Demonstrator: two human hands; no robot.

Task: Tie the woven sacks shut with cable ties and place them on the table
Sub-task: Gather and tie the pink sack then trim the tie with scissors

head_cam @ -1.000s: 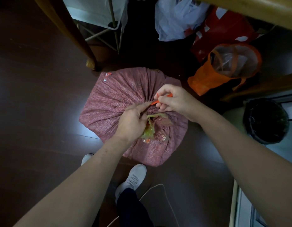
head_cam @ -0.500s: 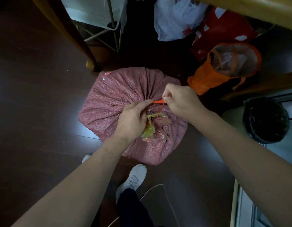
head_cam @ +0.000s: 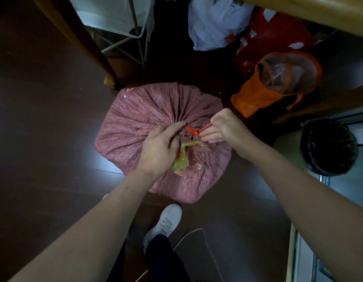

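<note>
A full pink woven sack (head_cam: pixel 140 127) stands on the dark floor, its mouth gathered into pleats at the top. My left hand (head_cam: pixel 158 147) grips the bunched neck, where a green plastic liner (head_cam: pixel 181 157) sticks out. An orange cable tie (head_cam: pixel 194 131) is looped round the neck. My right hand (head_cam: pixel 227 129) pinches the tie's free tail, which runs taut up to the right from the tie's head.
An orange mesh-topped bag (head_cam: pixel 278 82), a red bag (head_cam: pixel 272 35) and a white plastic bag (head_cam: pixel 213 23) lie behind the sack. A wooden table leg (head_cam: pixel 81 41) stands at the left, a lined black bin (head_cam: pixel 329 147) at the right. My white shoe (head_cam: pixel 164 224) is near the sack.
My right hand has drawn the tie's tail out to the right, away from the left hand. The loop round the neck has tightened. The left hand keeps its grip.
</note>
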